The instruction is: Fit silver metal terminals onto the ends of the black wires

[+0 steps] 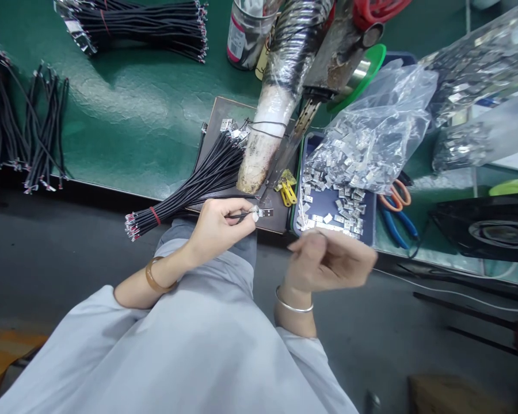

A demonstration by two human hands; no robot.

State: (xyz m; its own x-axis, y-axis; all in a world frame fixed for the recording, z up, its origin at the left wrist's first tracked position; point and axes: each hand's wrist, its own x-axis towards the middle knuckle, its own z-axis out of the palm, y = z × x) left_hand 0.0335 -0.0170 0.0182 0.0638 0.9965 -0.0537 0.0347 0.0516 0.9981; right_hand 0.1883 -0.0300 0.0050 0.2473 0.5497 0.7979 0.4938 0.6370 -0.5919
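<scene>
My left hand [224, 224] pinches a black cable between thumb and fingertips, close to its silver USB plug [265, 213], which points right. My right hand [330, 261] is off the front edge of a blue tray [370, 221], smeared by motion, and whether anything is in its curled fingers cannot be made out. Loose metal USB plugs [345, 207] lie in the tray. A bundle of black cables [198, 172], tied with a red band, lies over the brown board [278, 221] behind my left hand. Above that board, a soldering iron [304, 123] points down.
A foil-wrapped duct [265, 126] hangs close over the board. Yellow clips [288, 192] lie beside the tray, and blue-handled pliers [395, 227] to its right. A bag of plugs [371, 138] rests on the tray. More cable bundles [147, 29] lie on the green table [125, 109].
</scene>
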